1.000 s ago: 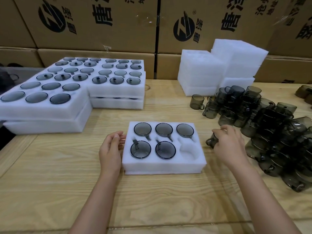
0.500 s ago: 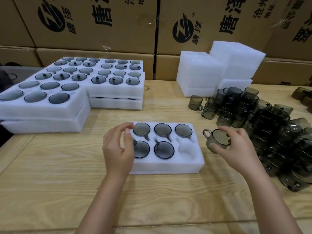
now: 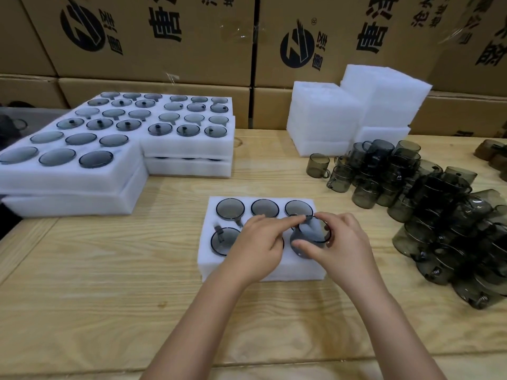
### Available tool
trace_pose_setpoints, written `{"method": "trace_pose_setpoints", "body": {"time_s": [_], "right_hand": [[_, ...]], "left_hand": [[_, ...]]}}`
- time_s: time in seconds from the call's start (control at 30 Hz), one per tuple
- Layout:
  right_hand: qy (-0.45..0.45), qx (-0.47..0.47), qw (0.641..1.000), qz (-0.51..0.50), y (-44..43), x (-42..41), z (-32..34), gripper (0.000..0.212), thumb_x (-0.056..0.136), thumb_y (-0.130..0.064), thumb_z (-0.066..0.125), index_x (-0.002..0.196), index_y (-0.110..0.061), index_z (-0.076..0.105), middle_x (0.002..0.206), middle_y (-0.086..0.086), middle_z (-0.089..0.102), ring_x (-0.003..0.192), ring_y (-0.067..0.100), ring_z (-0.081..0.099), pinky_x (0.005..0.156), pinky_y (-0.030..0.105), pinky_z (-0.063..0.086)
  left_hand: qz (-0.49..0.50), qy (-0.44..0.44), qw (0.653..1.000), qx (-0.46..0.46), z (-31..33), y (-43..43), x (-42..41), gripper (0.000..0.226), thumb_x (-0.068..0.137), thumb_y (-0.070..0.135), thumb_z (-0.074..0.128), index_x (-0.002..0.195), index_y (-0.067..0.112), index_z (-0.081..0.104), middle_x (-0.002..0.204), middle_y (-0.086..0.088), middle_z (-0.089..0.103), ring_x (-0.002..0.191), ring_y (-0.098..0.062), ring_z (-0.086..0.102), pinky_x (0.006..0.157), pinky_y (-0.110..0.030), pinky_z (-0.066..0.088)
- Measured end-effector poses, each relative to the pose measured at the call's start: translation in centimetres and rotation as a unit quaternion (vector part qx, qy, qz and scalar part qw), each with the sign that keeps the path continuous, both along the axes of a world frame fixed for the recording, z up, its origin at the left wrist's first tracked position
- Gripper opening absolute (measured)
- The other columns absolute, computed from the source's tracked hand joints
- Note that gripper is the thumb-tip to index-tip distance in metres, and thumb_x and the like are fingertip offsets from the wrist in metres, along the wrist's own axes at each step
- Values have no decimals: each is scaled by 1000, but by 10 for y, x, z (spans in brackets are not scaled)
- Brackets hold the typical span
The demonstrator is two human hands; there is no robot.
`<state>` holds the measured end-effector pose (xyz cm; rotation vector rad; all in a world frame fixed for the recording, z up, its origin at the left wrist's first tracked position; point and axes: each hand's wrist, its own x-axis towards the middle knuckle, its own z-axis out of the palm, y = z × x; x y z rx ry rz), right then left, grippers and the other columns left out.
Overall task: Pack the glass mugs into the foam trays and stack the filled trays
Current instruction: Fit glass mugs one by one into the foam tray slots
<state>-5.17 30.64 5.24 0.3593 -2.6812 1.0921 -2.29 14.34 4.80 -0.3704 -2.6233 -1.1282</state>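
A white foam tray (image 3: 210, 266) with six pockets lies in the middle of the wooden table, several smoky glass mugs set in it. My right hand (image 3: 344, 249) grips one more grey glass mug (image 3: 312, 235), tilted, over the front right pocket. My left hand (image 3: 258, 248) lies over the tray's front middle pocket, its forefinger stretched out and touching that mug's rim. A heap of loose mugs (image 3: 439, 212) lies at the right.
Stacked filled trays (image 3: 74, 176) sit at the left and back left (image 3: 189, 149). Empty foam trays (image 3: 323, 116) stand in piles at the back right. Cardboard boxes (image 3: 153, 37) wall off the far edge. Bare wood lies in front of the tray.
My right hand picked a mug from the heap and brought it left over the tray's empty front right pocket. My left hand moved from the tray's left edge across to the mug.
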Motion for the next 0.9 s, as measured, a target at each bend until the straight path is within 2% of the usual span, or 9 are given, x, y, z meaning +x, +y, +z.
{"method": "trace_pose_setpoints", "body": {"time_s": [0.1,0.3,0.4,0.47,0.57,0.67,0.8,0.83,0.9], "right_hand": [[0,15,1000,13,-1,-2,-5,66,62,-41,83,121,-25,58,100,-9,43,84,0,49,73,12,35],[-47,62,995,57,7,-10,-5,63,61,-54,74,116,-28,60,99,-10,45,105,12,44,84,19,32],[-52,-17,995,77,15,-22,3,46,82,-44,59,124,-26,57,121,-13,49,123,11,41,99,25,33],[-44,-24,995,88,10,-36,4,43,97,-29,44,138,-17,45,143,-4,40,139,17,27,113,27,20],[-63,225,962,140,-8,-49,-10,59,101,-35,32,151,-16,7,159,5,-5,146,23,-11,118,35,-5],[-119,287,943,115,-16,-53,-26,71,96,-50,33,148,-34,-13,153,-6,-30,141,22,-27,118,44,-5],[-99,282,943,148,-14,-56,-29,70,95,-51,36,150,-33,-4,156,-7,-22,141,16,-26,119,41,4],[-71,305,934,173,-14,-58,-29,68,95,-49,35,151,-30,1,158,-5,-17,137,14,-31,120,37,1],[0,378,902,208,-17,-58,-29,65,97,-47,31,151,-23,3,159,0,-6,132,12,-35,113,32,-21]], "left_hand": [[7,-9,1000,1,-3,0,-4,54,88,-5,38,130,23,57,115,8,67,92,13,45,110,-29,25],[46,17,994,-95,-1,9,-8,33,96,18,40,118,18,65,102,2,68,102,-16,54,103,-29,27],[92,61,989,-98,5,17,-9,49,96,38,26,119,15,62,106,-1,62,105,-20,53,98,-34,32],[61,56,990,-117,8,25,-15,56,97,47,21,134,16,50,133,-1,54,125,-17,43,108,-36,25],[10,-20,984,-175,4,39,-23,58,101,48,19,152,23,18,159,1,18,145,-9,13,119,-41,2],[26,-74,973,-217,-6,45,-26,63,99,53,17,154,24,9,162,2,3,147,-10,-1,119,-42,-6],[40,-62,971,-228,-9,42,-28,63,98,55,16,154,25,9,162,4,3,147,-10,2,119,-40,-6],[42,-58,969,-235,-10,43,-28,64,98,55,16,153,25,10,162,3,4,147,-10,3,119,-39,-6],[46,-54,965,-254,-10,45,-28,66,96,57,13,153,24,13,161,1,7,147,-13,7,119,-38,-3]]}}
